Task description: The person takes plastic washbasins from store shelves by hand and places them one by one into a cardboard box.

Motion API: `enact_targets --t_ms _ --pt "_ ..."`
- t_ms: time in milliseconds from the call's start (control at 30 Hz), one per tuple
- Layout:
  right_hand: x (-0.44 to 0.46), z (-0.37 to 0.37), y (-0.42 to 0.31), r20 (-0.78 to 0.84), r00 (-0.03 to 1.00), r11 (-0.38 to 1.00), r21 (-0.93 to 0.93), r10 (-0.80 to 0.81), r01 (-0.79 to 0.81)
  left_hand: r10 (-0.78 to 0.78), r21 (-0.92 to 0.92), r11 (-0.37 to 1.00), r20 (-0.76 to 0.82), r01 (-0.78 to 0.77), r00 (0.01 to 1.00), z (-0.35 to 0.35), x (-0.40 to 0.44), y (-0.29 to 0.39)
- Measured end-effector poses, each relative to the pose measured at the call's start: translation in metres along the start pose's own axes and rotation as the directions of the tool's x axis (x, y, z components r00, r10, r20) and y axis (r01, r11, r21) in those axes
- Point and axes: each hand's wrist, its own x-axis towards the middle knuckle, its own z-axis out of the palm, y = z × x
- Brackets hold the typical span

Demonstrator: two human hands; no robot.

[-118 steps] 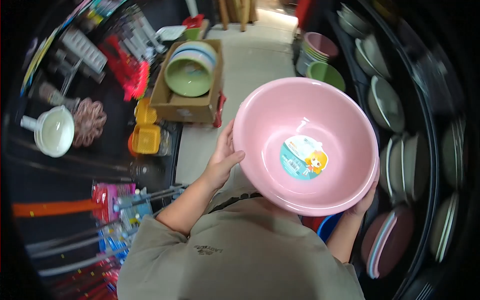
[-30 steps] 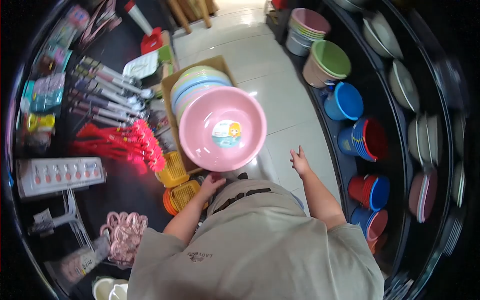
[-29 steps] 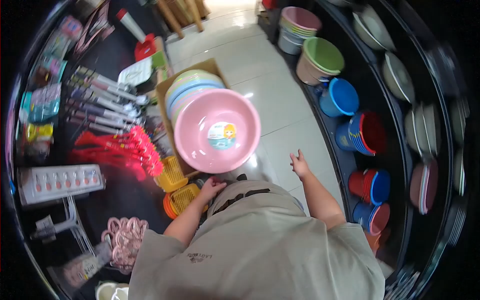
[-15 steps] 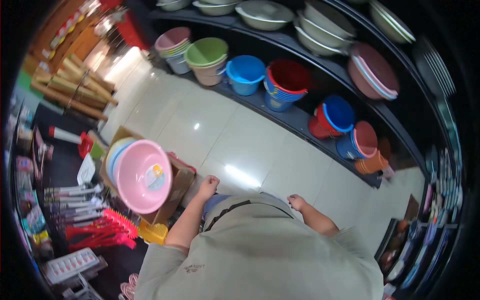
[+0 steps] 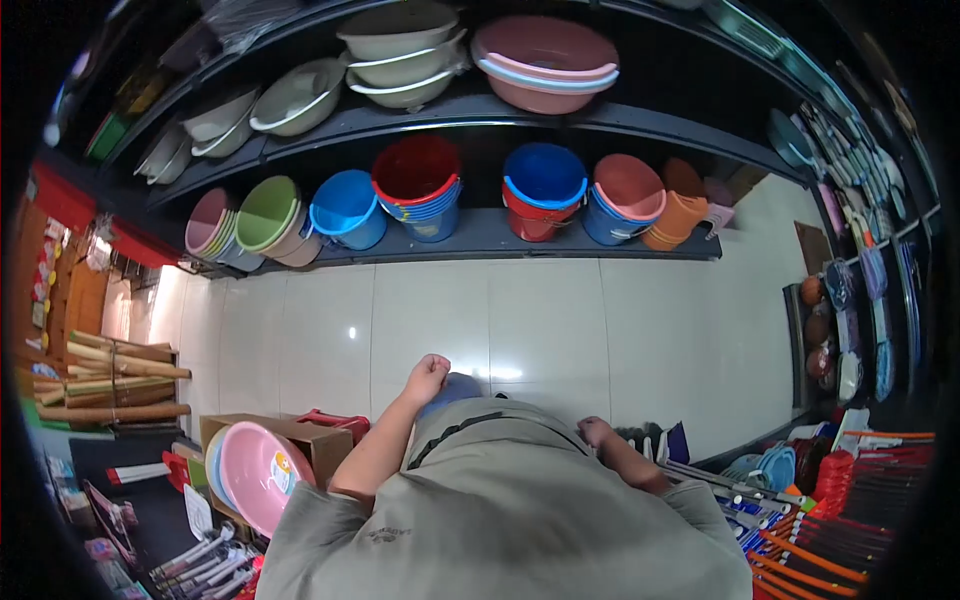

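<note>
My left hand point(image 5: 429, 377) is raised in front of my body at the centre, its fingers curled closed, with nothing visible in them. Lower and to the right, my right hand point(image 5: 596, 432) hangs beside my waist with its fingers curled; nothing shows in it. Neither hand touches any goods. At the lower left, a pink basin point(image 5: 255, 470) with a round label leans on other basins in a cardboard box point(image 5: 325, 445), left of my left forearm. A red item point(image 5: 335, 422) lies beside the box.
Ahead, a dark lower shelf point(image 5: 480, 240) holds stacked buckets, including a blue one point(image 5: 348, 210). Basins point(image 5: 545, 60) stand on the shelf above. Tiled floor point(image 5: 430, 310) lies between. Bundled wooden rods point(image 5: 125, 380) stand left; brushes and hanging goods point(image 5: 870, 490) are at right.
The view has swung right, from the boxed basins to face the bucket shelf. Earlier both hands held the pink basin; it now rests in the box. My left hand has closed since it was near the box.
</note>
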Motion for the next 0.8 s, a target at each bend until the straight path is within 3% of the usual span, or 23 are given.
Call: enact_targets --t_ms 33,133,167,300,367,400,467,500,533,567,700,733,767,800 --pt "-0.001 0.012 0.004 -0.003 1.000 1.000 0.019 0.002 -0.002 0.025 0.013 1.000 0.015 -0.025 1.000 0.005 0.003 0.015" --pt "0.024 0.048 0.038 -0.076 0.976 0.969 -0.157 -0.204 0.190 0.008 0.031 0.999 0.047 -0.009 0.999 0.012 0.023 0.040" --pt "-0.011 0.025 -0.002 -0.082 0.997 1.000 0.028 -0.003 0.005 0.007 0.036 0.999 0.058 -0.009 0.998 0.015 0.030 0.045" --pt "-0.026 -0.003 -0.033 -0.046 0.996 0.986 0.152 0.075 -0.067 -0.015 -0.020 1.000 0.086 0.017 0.996 0.023 0.063 0.057" --pt "0.018 0.008 0.008 -0.127 0.988 0.985 0.141 -0.086 0.104 -0.009 -0.038 0.999 0.110 0.013 0.994 0.029 0.087 0.064" --pt "0.010 -0.014 -0.008 -0.135 0.988 0.985 0.141 -0.082 0.101 -0.023 -0.024 0.999 0.127 0.027 0.992 0.031 0.099 0.068" --pt "-0.008 -0.057 -0.040 -0.089 0.989 0.952 0.293 0.119 -0.088 -0.031 -0.013 0.999 0.149 0.033 0.988 0.033 0.125 0.082" --pt "0.001 -0.065 -0.033 -0.094 0.988 0.953 0.290 0.123 -0.091 -0.017 -0.010 1.000 0.164 0.018 0.986 0.035 0.138 0.092" --pt "0.005 -0.078 -0.033 -0.198 0.978 0.995 0.057 -0.068 0.081 0.000 -0.012 1.000 0.178 0.002 0.984 0.036 0.152 0.102" --pt "0.020 -0.087 -0.025 -0.247 0.930 0.954 -0.194 -0.274 0.229 0.025 -0.039 0.999 0.187 -0.018 0.982 0.036 0.167 0.113" --pt "0.073 -0.146 -0.038 -0.369 0.873 0.938 -0.256 -0.319 0.235 0.181 0.002 0.983 0.179 -0.184 0.967 0.031 0.221 0.165" --pt "0.081 -0.168 -0.056 -0.400 0.915 0.987 0.113 -0.057 0.111 0.184 0.000 0.982 0.176 -0.187 0.967 0.028 0.233 0.178" --pt "0.088 -0.189 -0.076 -0.331 0.922 0.883 0.469 0.203 -0.026 0.249 0.039 0.965 0.179 -0.260 0.952 0.025 0.243 0.192" --pt "0.095 -0.204 -0.091 -0.330 0.921 0.882 0.471 0.205 -0.027 0.310 0.079 0.941 0.185 -0.328 0.933 0.023 0.254 0.203"
